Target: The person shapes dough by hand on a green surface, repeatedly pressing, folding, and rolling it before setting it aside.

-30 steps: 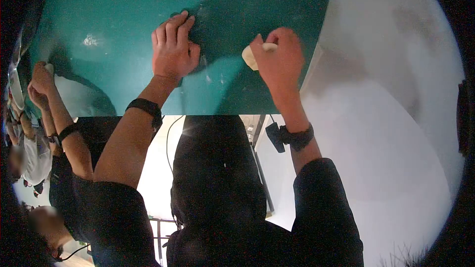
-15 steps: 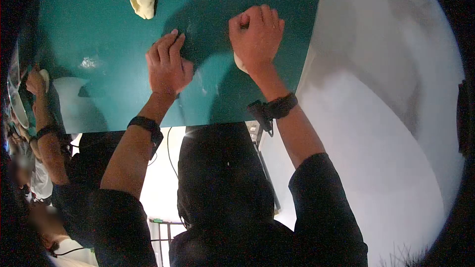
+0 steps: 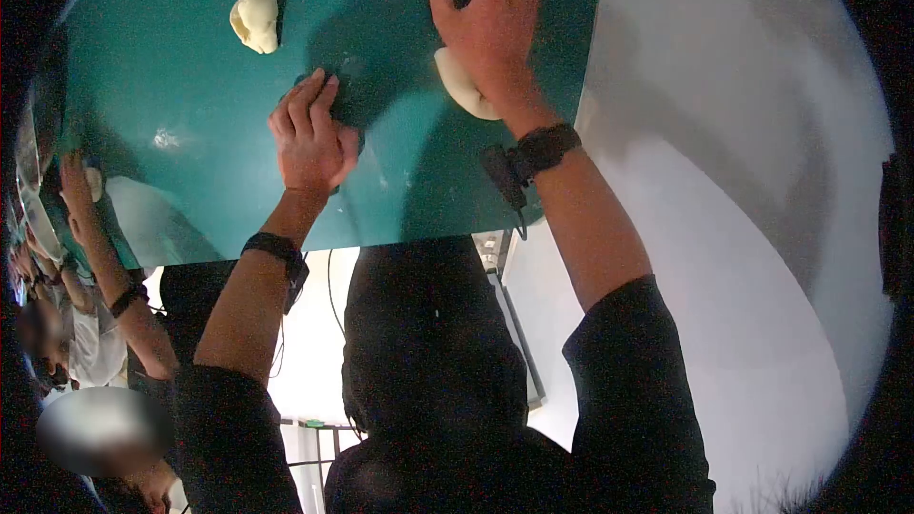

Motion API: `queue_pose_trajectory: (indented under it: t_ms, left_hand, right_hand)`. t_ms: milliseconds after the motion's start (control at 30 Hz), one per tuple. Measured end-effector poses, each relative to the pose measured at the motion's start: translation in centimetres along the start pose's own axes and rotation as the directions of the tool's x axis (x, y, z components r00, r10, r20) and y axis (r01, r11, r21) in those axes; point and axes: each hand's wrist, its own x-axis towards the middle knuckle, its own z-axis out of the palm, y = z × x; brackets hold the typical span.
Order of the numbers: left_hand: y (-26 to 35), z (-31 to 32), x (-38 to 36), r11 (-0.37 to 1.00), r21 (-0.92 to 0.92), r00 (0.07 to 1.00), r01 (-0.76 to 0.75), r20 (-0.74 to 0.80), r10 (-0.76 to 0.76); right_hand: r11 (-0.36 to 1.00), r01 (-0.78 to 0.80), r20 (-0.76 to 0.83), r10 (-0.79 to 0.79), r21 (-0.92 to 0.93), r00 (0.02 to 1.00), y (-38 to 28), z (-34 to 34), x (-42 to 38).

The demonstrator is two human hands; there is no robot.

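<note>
At twelve o'clock on table (image 3: pixel 190 67), seemingly pressing dough (image 3: pixel 459 84) with right hand (image 3: pixel 490 29), fingers curled; at ten, left hand (image 3: pixel 311 141), fingers slightly apart. Could skid or tear it with off-centre pressure.

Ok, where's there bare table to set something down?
Between the left hand and the dough piece by the right hand; also left of the loose dough lump, beyond the white smudge. Crowded: around the right hand, and at the co-worker's hand, far left.

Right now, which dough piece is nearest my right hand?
The smooth dough piece, partly hidden by the right hand; the lumpy dough and the far-left pale piece sit well away.
</note>
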Motion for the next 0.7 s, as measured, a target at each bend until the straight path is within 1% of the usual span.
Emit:
queue_pose_trajectory:
  t_ms: [67,167,267,367,467,567,667,700]
  left_hand:
    - [0.0,0.0,0.1,1.0,0.019,1.0,0.001,-0.015,0.0]
    - [0.4,-0.4,0.2,0.999,0.048,1.0,-0.009,0.012,0.008]
    - [0.3,-0.5,0.4,0.999,0.031,0.999,-0.033,-0.007,0.033]
    - [0.4,-0.4,0.4,0.998,0.029,0.998,-0.057,-0.034,0.058]
    - [0.5,-0.6,0.5,0.997,0.055,0.998,-0.059,-0.021,0.06]
    - [0.5,-0.7,0.4,0.996,0.063,0.998,-0.068,0.022,0.067]
    - [1.1,-0.6,0.7,0.995,0.042,0.994,-0.087,-0.056,0.089]
    - [1.3,-0.7,0.9,0.995,0.045,0.994,-0.092,-0.058,0.095]
  right_hand:
    - [1.0,0.005,-0.06,-0.006,-0.018,0.998,-0.5,-0.1,0.3]
    - [0.989,-0.146,0.102,0.143,0.023,0.985,-1.2,-1.9,0.4]
    - [0.995,-0.102,0.092,0.1,0.022,0.991,-0.9,-1.6,-0.5]
    - [0.977,-0.121,0.171,0.09,0.177,0.981,-1.4,-3.3,-2.2]
    - [0.987,-0.124,0.212,0.1,0.107,0.972,-2.2,-5.6,-4.5]
    - [0.996,-0.009,0.184,-0.007,0.086,0.983,-3.6,-8.4,-6.4]
    - [0.987,-0.074,0.285,0.032,0.139,0.958,-4.3,-10.4,-8.0]
    - [0.986,-0.084,0.289,0.038,0.146,0.957,-4.3,-10.6,-8.4]
